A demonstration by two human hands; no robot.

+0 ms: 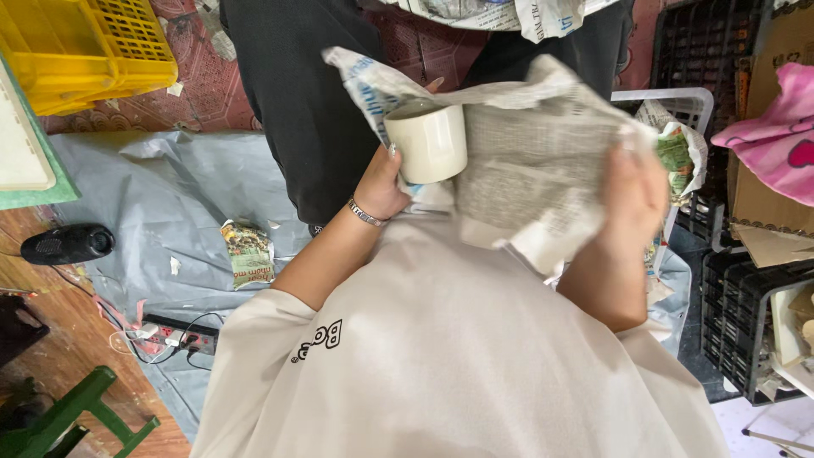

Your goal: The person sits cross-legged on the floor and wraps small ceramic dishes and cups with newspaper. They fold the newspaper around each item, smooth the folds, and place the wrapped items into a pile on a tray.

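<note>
**Cup and newspaper in my two hands**

My left hand holds a cream ceramic cup from the side, fingers curled round its far wall and the thumb pressed against the near one; a thin bracelet sits on that wrist. The cup lies tilted, its mouth turned up and away from me. Touching the cup's right side is a crumpled sheet of newspaper, which bunches up behind the cup and runs across to my right hand. That hand is closed on the paper's right edge, fingers clamped into the folds; how far the fingertips reach round I cannot tell, since the paper hides them.

Below the cup is my cream sweatshirt. Left of the cup and lower, a small wrapped paper bundle lies on a grey plastic sheet. Far left of the cup, at the top, stands a yellow crate. Behind the cup stands a person in dark trousers. Right of the newspaper are a white wire basket and black crates.
</note>
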